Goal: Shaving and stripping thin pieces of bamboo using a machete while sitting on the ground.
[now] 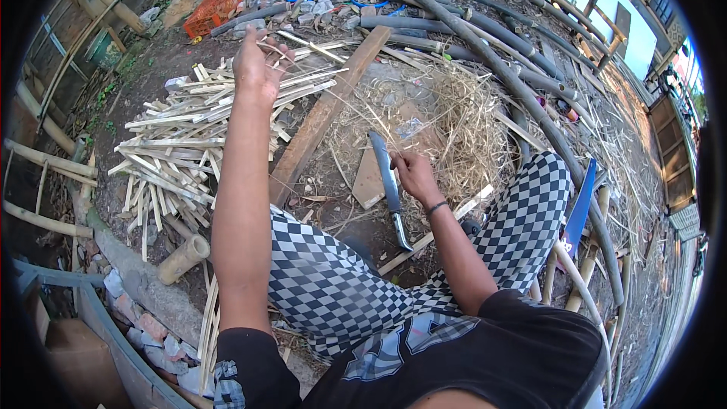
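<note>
My left hand (261, 68) is stretched out over the far edge of a pile of split bamboo sticks (178, 132), palm partly up and fingers apart. Thin pale strips show close to its fingers; I cannot tell whether they touch. In front of me my right hand (416, 176) is closed, its fingertips right beside the blade of a machete (387, 174). What those fingers pinch, if anything, is too small to make out. The machete's dark handle points toward me, with no hand on it. Below the blade lies a flat piece of wood (369, 179).
A long wooden beam (326, 117) slants between the pile and a heap of bamboo shavings (473, 117). A blue handsaw (581, 208) is beside my right knee. Bamboo poles (515, 49) and an orange crate (213, 11) lie farther back. A cut bamboo piece (184, 260) is at left.
</note>
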The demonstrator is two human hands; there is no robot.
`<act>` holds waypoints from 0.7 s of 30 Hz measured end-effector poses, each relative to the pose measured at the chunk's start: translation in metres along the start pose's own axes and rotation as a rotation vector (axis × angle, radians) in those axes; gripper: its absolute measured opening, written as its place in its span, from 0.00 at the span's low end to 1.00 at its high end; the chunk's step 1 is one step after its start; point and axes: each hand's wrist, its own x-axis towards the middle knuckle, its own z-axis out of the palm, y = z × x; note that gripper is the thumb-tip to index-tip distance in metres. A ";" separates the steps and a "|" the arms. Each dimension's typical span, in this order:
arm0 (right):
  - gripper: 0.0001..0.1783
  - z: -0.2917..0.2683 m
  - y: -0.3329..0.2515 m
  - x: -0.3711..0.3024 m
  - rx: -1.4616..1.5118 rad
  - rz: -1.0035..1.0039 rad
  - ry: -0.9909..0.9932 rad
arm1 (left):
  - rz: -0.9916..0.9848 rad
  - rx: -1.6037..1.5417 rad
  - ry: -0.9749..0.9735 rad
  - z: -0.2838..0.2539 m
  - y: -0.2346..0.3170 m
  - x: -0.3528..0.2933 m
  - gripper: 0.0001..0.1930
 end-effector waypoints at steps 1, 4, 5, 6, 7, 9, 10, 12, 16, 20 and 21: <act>0.27 0.002 0.015 0.003 -0.006 0.011 0.011 | -0.011 -0.002 -0.012 0.008 0.001 -0.003 0.24; 0.28 0.003 0.022 0.010 0.440 0.231 -0.018 | 0.088 0.593 0.056 -0.004 0.017 -0.001 0.52; 0.28 0.001 0.022 0.011 0.440 0.236 -0.018 | 0.083 0.595 0.056 -0.012 0.021 0.002 0.52; 0.28 -0.001 0.021 0.013 0.632 0.298 0.142 | 0.086 0.609 0.060 -0.019 0.025 0.003 0.50; 0.29 -0.002 0.021 0.014 0.821 0.359 0.304 | 0.089 0.622 0.067 -0.026 0.030 0.004 0.48; 0.33 -0.002 0.020 0.010 0.650 0.390 0.349 | 0.068 0.626 0.104 -0.044 0.044 0.010 0.46; 0.39 -0.001 0.028 0.007 0.702 0.604 0.255 | 0.068 0.598 0.118 -0.052 0.047 0.013 0.45; 0.44 0.013 0.029 0.001 0.742 0.804 0.120 | 0.072 0.590 0.150 -0.081 0.059 0.030 0.42; 0.45 0.045 0.032 -0.014 0.461 0.625 -0.380 | -0.018 0.488 0.448 -0.157 0.055 0.066 0.37; 0.39 0.092 0.019 -0.039 -0.398 0.142 -0.352 | 0.090 0.734 0.865 -0.309 0.054 0.079 0.37; 0.39 0.086 0.027 -0.039 -0.418 0.156 -0.347 | 0.169 1.010 0.827 -0.319 0.012 0.075 0.41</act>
